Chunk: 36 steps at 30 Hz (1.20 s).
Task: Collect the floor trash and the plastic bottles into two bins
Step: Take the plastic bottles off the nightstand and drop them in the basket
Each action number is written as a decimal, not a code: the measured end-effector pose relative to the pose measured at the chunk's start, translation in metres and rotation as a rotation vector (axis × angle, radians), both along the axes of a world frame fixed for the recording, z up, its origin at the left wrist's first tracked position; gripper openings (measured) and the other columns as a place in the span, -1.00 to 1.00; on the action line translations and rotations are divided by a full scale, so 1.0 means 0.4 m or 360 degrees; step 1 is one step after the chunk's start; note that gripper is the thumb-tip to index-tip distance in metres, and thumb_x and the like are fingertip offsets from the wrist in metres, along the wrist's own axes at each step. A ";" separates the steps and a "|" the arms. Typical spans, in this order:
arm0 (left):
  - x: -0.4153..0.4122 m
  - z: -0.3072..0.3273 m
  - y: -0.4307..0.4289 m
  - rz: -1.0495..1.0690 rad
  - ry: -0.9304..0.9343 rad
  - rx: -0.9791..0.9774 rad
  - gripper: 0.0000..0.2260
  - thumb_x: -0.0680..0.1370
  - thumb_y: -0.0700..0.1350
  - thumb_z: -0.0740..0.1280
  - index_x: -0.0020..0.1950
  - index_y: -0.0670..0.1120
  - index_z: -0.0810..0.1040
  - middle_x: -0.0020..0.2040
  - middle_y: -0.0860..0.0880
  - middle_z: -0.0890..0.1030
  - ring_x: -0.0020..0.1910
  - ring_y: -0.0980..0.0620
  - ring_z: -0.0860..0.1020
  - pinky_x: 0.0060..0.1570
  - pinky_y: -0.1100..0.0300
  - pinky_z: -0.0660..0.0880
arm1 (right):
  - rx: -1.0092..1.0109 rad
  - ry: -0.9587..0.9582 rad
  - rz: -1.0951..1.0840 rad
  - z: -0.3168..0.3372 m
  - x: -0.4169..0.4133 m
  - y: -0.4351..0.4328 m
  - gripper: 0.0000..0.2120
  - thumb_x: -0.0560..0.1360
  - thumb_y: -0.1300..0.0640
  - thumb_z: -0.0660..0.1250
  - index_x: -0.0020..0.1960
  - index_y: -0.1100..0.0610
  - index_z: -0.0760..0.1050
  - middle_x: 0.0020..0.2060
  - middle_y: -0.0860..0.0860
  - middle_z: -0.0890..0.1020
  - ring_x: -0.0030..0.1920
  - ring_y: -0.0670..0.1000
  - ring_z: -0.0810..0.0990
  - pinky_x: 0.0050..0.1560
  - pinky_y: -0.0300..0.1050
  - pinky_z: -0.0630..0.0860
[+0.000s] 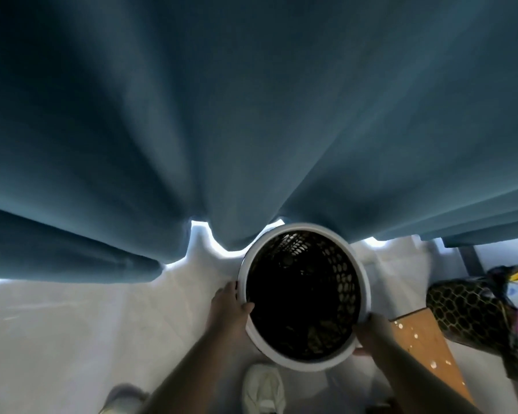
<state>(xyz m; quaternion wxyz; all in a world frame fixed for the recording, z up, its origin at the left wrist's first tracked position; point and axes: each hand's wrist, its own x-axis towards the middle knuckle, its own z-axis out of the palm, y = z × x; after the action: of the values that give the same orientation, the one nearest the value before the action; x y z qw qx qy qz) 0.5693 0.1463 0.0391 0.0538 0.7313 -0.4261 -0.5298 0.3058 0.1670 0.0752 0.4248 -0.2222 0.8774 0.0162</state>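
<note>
Round bin (306, 227), white rim, black perforated wall: centre of view, mouth up, just before the curtain hem. Whether it stands on the floor cannot be told, and its contents are too dark to name.
Left hand (229, 306): grips the rim's left side, thumb hooked inside, fingers down the outer wall.
Right hand (374, 330): grips the lower right rim, fingers curled round it.
Blue curtain (251, 115): fills the upper view.
Pale floor (72, 324).
White shoe (263, 386): below the bin.
Wooden board (425, 339): right of the bin.
Black mesh bin (467, 309): beyond the board, tipped sideways.
</note>
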 end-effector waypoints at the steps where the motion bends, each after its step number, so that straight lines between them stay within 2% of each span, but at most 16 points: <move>1: -0.005 0.001 -0.006 -0.0013 0.0005 -0.0023 -0.57 0.43 -0.12 0.42 0.27 -0.16 0.45 0.15 -0.16 0.58 0.16 -0.15 0.51 0.16 0.08 0.45 | -0.0029 0.0027 -0.0008 0.004 -0.002 -0.001 -0.89 0.56 0.23 0.22 0.00 0.26 0.48 -0.18 0.20 0.60 -0.25 0.18 0.64 -0.24 0.16 0.64; 4: 0.000 0.042 -0.004 -0.0045 0.0046 0.0024 -0.40 0.46 -0.06 0.42 0.44 -0.14 0.28 0.30 -0.16 0.47 0.28 -0.13 0.44 0.23 0.15 0.38 | -0.0060 0.0030 0.0070 0.035 0.009 0.010 -0.89 0.55 0.19 0.27 0.04 0.21 0.41 -0.20 0.11 0.54 -0.25 0.10 0.58 -0.21 0.08 0.64; 5: 0.005 0.071 0.005 -0.0073 0.0068 0.0062 -0.31 0.48 -0.02 0.41 0.51 -0.14 0.16 0.37 -0.17 0.39 0.35 -0.13 0.39 0.26 0.14 0.34 | -0.0042 0.0053 0.0145 0.054 0.021 0.019 -0.78 0.52 0.11 0.31 0.09 0.20 0.39 -0.12 0.13 0.56 -0.16 0.13 0.58 -0.15 0.11 0.63; 7: 0.024 0.150 0.027 -0.0221 0.0035 0.0084 -0.22 0.50 0.03 0.37 0.56 -0.10 -0.02 0.46 -0.17 0.24 0.42 -0.13 0.29 0.31 0.09 0.30 | -0.0009 0.0128 0.0359 0.101 0.045 0.040 -0.44 0.42 -0.08 0.33 0.32 0.17 0.33 0.16 0.19 0.53 0.12 0.21 0.54 0.06 0.17 0.57; 9: 0.056 0.244 0.048 -0.0439 -0.0119 0.0020 -0.22 0.52 0.07 0.32 0.56 -0.04 -0.09 0.49 -0.13 0.17 0.44 -0.13 0.26 0.31 0.02 0.33 | 0.0035 0.0210 0.0562 0.178 0.093 0.055 -0.28 0.41 -0.14 0.30 0.47 0.05 0.15 0.36 0.18 0.39 0.34 0.24 0.36 0.24 0.18 0.44; 12: 0.126 0.413 0.071 -0.0681 -0.0357 -0.0119 -0.28 0.55 0.08 0.26 0.56 -0.01 -0.11 0.54 -0.10 0.06 0.49 -0.13 0.16 0.32 -0.01 0.33 | 0.0074 0.0412 0.1063 0.338 0.201 0.053 -0.26 0.52 -0.19 0.19 0.54 -0.04 -0.11 0.53 0.08 0.08 0.51 0.21 0.04 0.38 0.27 0.22; 14: 0.182 0.545 0.087 -0.0735 -0.0451 -0.0205 -0.30 0.56 0.08 0.24 0.56 -0.03 -0.09 0.55 -0.09 0.03 0.51 -0.12 0.10 0.35 -0.02 0.32 | 0.0087 0.0448 0.1401 0.464 0.280 0.039 -0.30 0.56 -0.21 0.10 0.55 -0.07 -0.18 0.55 0.04 -0.07 0.54 0.19 -0.11 0.43 0.31 0.07; 16: 0.245 0.687 0.110 -0.0728 -0.0544 -0.0264 -0.32 0.56 0.09 0.23 0.55 -0.05 -0.06 0.55 -0.11 0.04 0.51 -0.13 0.09 0.37 -0.02 0.29 | 0.0053 0.0419 0.1613 0.600 0.363 0.026 -0.32 0.57 -0.20 0.09 0.55 -0.08 -0.17 0.56 0.04 -0.11 0.54 0.18 -0.16 0.45 0.31 -0.02; 20: 0.361 0.945 0.184 -0.0592 -0.0759 -0.0422 -0.34 0.56 0.12 0.23 0.55 -0.04 -0.01 0.56 -0.10 0.05 0.53 -0.13 0.07 0.42 -0.06 0.22 | -0.0213 0.0425 0.2048 0.845 0.520 0.025 -0.34 0.57 -0.19 0.09 0.55 -0.06 -0.11 0.55 0.05 -0.07 0.54 0.17 -0.14 0.45 0.32 -0.03; 23: 0.438 1.102 0.273 -0.0523 -0.0983 -0.0459 -0.33 0.56 0.14 0.22 0.56 -0.05 0.02 0.56 -0.11 0.06 0.54 -0.14 0.04 0.43 -0.14 0.15 | -0.0407 0.0417 0.2383 0.982 0.630 0.062 -0.35 0.58 -0.21 0.03 0.55 -0.04 -0.15 0.55 0.07 -0.12 0.54 0.17 -0.18 0.45 0.33 -0.07; 26: 0.521 1.221 0.368 -0.0248 -0.1200 -0.0472 -0.30 0.42 0.15 0.41 0.46 -0.10 0.32 0.45 -0.17 0.34 0.43 -0.22 0.32 0.27 -0.25 0.34 | -0.0611 0.0376 0.2628 1.086 0.754 0.108 -0.35 0.59 -0.21 0.00 0.55 -0.04 -0.18 0.55 0.08 -0.18 0.53 0.18 -0.24 0.45 0.33 -0.12; 28: 0.582 1.275 0.424 -0.0060 -0.1302 -0.0446 -0.30 0.35 0.15 0.47 0.40 -0.13 0.41 0.38 -0.20 0.44 0.37 -0.24 0.41 0.21 -0.29 0.37 | -0.0749 0.0286 0.2728 1.140 0.853 0.132 -0.36 0.59 -0.19 0.02 0.56 -0.04 -0.14 0.55 0.08 -0.16 0.53 0.19 -0.24 0.45 0.33 -0.17; 31: 0.695 1.338 0.484 0.0225 -0.1430 -0.0475 -0.35 0.44 0.16 0.37 0.43 -0.13 0.37 0.43 -0.21 0.38 0.42 -0.24 0.34 0.27 -0.31 0.29 | -0.0986 0.0163 0.2882 1.204 1.026 0.149 -0.36 0.58 -0.17 0.09 0.56 -0.04 -0.07 0.56 0.07 -0.11 0.54 0.20 -0.19 0.43 0.33 -0.18; 34: 0.843 1.370 0.540 0.0449 -0.1494 -0.0448 -0.38 0.50 0.21 0.10 0.44 -0.14 0.35 0.44 -0.20 0.36 0.43 -0.23 0.31 0.27 -0.32 0.28 | -0.1148 0.0178 0.3081 1.253 1.227 0.164 -0.36 0.57 -0.17 0.10 0.56 -0.06 -0.08 0.56 0.06 -0.08 0.54 0.19 -0.16 0.44 0.33 -0.15; 36: 0.954 1.380 0.585 0.0585 -0.1502 -0.0409 -0.36 0.50 0.23 0.01 0.46 -0.13 0.32 0.47 -0.18 0.32 0.46 -0.22 0.26 0.30 -0.31 0.25 | -0.1258 0.0173 0.3179 1.282 1.366 0.184 -0.35 0.56 -0.16 0.14 0.56 -0.04 -0.03 0.56 0.08 -0.01 0.54 0.22 -0.08 0.43 0.34 -0.09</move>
<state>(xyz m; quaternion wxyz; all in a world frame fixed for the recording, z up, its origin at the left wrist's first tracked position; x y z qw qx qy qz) 0.9509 0.3801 0.5911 0.0373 0.9407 -0.3303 -0.0677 0.8521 0.2406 0.5879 0.0778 -0.9592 0.2596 0.0810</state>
